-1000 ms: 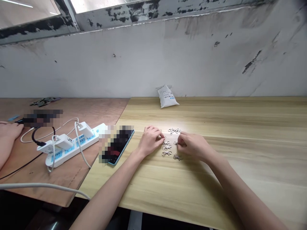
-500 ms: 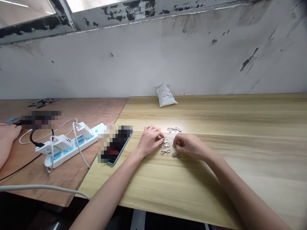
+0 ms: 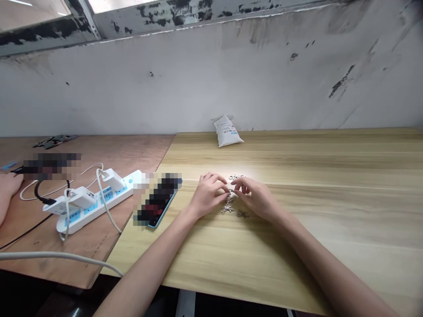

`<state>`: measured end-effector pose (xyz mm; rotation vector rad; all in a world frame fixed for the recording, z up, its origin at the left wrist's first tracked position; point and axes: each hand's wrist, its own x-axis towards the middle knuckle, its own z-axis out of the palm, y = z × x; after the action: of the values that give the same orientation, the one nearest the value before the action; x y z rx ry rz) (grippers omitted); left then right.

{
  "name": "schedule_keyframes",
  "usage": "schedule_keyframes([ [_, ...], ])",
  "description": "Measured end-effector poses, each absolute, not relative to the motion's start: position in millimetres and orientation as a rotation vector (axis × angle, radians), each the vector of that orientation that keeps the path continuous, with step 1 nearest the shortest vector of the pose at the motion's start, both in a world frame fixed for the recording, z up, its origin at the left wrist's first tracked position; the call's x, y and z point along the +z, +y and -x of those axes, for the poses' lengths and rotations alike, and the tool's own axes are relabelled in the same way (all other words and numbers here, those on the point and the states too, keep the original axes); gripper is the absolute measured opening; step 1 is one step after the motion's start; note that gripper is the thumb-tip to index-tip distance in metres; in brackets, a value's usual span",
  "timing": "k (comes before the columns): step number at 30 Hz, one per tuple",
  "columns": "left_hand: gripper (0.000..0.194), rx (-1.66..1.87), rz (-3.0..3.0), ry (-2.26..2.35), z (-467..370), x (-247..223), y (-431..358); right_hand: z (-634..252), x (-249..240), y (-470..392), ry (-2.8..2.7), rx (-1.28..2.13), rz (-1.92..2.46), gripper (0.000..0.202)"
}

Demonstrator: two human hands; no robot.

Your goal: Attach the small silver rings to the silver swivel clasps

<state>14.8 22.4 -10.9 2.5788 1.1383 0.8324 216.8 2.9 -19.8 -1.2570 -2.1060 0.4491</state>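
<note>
Small silver swivel clasps lie on the light wooden table in front of me. My left hand [image 3: 210, 194] is closed, thumb and forefinger pinched at one swivel clasp [image 3: 230, 191], which is partly hidden by the fingertips. From the other side my right hand [image 3: 257, 196] reaches to the same spot, thumb tip beside the clasp and forefinger apart from the thumb. Just below the hands lies another clasp [image 3: 227, 210], and a darker clasp or ring cluster [image 3: 243, 213] sits under my right wrist. Behind the fingers is a small pile of clasps [image 3: 236, 177].
A phone [image 3: 161, 200] lies left of my left hand. Farther left, a white power strip [image 3: 99, 207] with chargers and cables rests on a brown table [image 3: 139, 152], where another person's hand [image 3: 11, 182] shows. A white packet [image 3: 228, 132] lies near the wall.
My right hand has moved left and turned, its curled fingers spreading toward the left fingertips. My left hand has stayed nearly in place. The view has shifted slightly.
</note>
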Motion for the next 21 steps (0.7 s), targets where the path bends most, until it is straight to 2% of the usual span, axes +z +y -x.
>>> schedule_keyframes([
  [4,0.007,0.911,-2.505,1.092,-18,-7,18,-217,-21,4,-2.075,0.407,1.245,0.020],
  [11,0.004,1.066,-2.229,1.057,-23,2,11,-206,-23,1,-2.130,0.255,1.106,0.011],
  [21,0.007,1.232,-2.149,1.156,-25,4,9,-197,-19,-3,-2.068,0.377,1.081,0.019],
])
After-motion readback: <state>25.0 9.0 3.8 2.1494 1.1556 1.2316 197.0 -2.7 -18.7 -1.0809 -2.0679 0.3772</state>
